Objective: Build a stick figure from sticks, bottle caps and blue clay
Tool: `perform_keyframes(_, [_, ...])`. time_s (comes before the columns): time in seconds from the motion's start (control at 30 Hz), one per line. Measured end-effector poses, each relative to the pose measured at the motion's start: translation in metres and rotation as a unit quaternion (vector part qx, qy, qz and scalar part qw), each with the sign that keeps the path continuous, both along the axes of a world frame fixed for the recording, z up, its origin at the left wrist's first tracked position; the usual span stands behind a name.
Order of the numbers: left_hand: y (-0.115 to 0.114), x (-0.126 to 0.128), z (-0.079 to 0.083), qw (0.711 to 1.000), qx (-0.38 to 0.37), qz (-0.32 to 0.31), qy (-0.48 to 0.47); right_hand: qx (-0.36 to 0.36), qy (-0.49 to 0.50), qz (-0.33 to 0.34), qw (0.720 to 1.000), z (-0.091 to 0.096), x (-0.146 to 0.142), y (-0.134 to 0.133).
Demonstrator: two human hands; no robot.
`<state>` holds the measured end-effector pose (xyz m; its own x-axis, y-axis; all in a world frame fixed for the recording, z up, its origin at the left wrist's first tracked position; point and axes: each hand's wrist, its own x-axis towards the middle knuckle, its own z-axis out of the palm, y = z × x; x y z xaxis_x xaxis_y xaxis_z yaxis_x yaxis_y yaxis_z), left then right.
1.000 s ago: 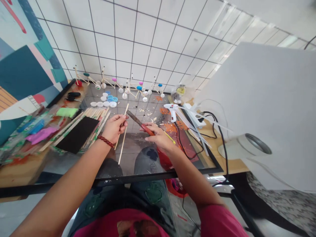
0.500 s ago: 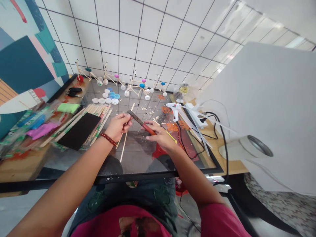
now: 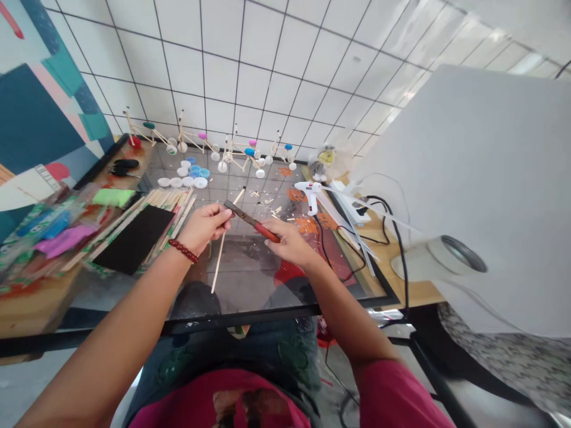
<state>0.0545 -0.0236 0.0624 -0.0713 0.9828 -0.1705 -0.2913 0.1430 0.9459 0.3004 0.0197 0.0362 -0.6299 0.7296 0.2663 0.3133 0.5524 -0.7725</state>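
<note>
My right hand (image 3: pixel 288 241) is closed around the red handles of a pair of pliers (image 3: pixel 250 221), whose dark metal jaws point left. Right at the jaw tips, my left hand (image 3: pixel 209 223), with a beaded bracelet (image 3: pixel 182 251) on its wrist, has thumb and fingers pinched together. Whatever sits in that pinch is too small or too hidden to make out. A thin wooden stick (image 3: pixel 218 264) lies lengthwise on the dark glass tabletop, passing beside and under the left fingertips.
Small stick models with bottle-cap wheels (image 3: pixel 250 152) line the wall, near loose white and blue caps (image 3: pixel 195 172). Bundled sticks and a black sheet (image 3: pixel 136 238) lie left. A white glue gun (image 3: pixel 311 196), its cables and a lamp-like cylinder (image 3: pixel 439 258) stand right. Wood chips (image 3: pixel 276 211) litter the glass.
The pliers' handles have come together in my right hand. A yellow strip visible beyond that hand before no longer shows. The view has shifted slightly; both hands remain at the jaws and handles.
</note>
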Motion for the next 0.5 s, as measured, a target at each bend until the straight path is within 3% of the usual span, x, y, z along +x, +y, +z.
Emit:
perform_keyframes(0.23, [0.000, 0.001, -0.001, 0.999, -0.015, 0.030, 0.022, 0.006, -0.044, -0.036, 0.998, -0.005, -0.005, -0.009])
perform_keyframes(0.37, [-0.002, 0.005, -0.003, 0.991, 0.043, 0.053, 0.112, -0.017, -0.035, -0.109, 0.993, -0.012, -0.009, -0.011])
perform_keyframes(0.5, [-0.008, 0.013, -0.004, 0.977, 0.096, 0.032, 0.189, -0.014, -0.095, -0.091, 0.991, -0.012, -0.007, -0.010])
